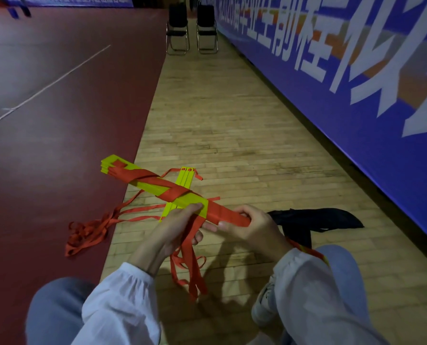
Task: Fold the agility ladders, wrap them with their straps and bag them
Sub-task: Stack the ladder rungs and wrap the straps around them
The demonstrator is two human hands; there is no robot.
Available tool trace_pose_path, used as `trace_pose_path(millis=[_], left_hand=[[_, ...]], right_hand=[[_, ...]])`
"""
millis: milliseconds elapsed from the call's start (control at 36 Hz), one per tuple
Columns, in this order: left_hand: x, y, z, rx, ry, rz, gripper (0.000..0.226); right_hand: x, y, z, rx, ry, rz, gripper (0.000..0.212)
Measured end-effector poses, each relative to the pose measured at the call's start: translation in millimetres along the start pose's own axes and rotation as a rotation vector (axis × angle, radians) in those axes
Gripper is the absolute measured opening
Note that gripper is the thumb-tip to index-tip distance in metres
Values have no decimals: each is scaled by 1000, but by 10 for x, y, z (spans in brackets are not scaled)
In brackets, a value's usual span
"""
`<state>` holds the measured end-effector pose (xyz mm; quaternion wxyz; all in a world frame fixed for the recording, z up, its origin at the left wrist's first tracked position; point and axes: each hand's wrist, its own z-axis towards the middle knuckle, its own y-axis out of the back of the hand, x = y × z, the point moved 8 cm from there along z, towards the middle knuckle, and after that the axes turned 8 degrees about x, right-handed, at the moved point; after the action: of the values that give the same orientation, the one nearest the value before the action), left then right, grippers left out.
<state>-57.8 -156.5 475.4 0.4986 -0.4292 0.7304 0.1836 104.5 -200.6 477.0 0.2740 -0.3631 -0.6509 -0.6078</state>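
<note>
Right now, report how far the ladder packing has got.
Done: one ladder bundle is folded, its red strap wound along most of it. In hand: left grip and right grip hold that bundle's near end, strap tails hanging loose. Still to do: the second rung stack on the floor lies unwrapped amid loose straps, and the black bag lies nearby, apparently empty.

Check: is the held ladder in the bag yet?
Out. Left hand and right hand grip the strap-wrapped ladder; the bag lies limp on the floor.
</note>
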Motion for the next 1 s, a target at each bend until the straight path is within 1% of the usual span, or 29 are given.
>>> trace_pose_path(millis=[56,167,278,361,389,444,500,528,611,639,722,806,917,1000], left_hand=[[39,6,-18,7,9,2,40],[71,-22,-78,49,26,34,43],[88,-105,-121,123,97,13,47],[107,-144,-145,172,151,-31,50],[105,-141,-140,178,153,-46,49],[125,-113,-105,177,160,-77,46],[159,-92,-80,176,181,-84,54],[174,-86,-68,174,185,-85,58],[194,-73,-54,157,183,-117,66],[200,-67,-48,149,181,-122,67],[213,-66,-31,127,180,-146,69],[215,-57,-16,83,161,-170,62],[204,-54,-20,34,157,-211,50],[155,-48,-41,22,135,-196,47]], right_hand=[[-21,-33,57,52,-21,31,35],[-79,-66,82,96,-58,72,44],[-103,-25,83,65,-69,86,44],[-125,-29,91,31,-55,51,42],[-138,-25,90,12,-50,37,42],[-126,-17,75,-23,-32,11,34],[-81,-1,45,-80,-2,-29,31],[-40,20,20,-129,28,-53,33],[47,52,-29,-262,109,-126,51],[63,55,-39,-295,127,-149,54],[126,85,-86,-408,203,-211,49],[190,92,-122,-474,257,-249,43],[151,55,-63,-430,205,-227,37],[148,35,12,-304,136,-233,33]])
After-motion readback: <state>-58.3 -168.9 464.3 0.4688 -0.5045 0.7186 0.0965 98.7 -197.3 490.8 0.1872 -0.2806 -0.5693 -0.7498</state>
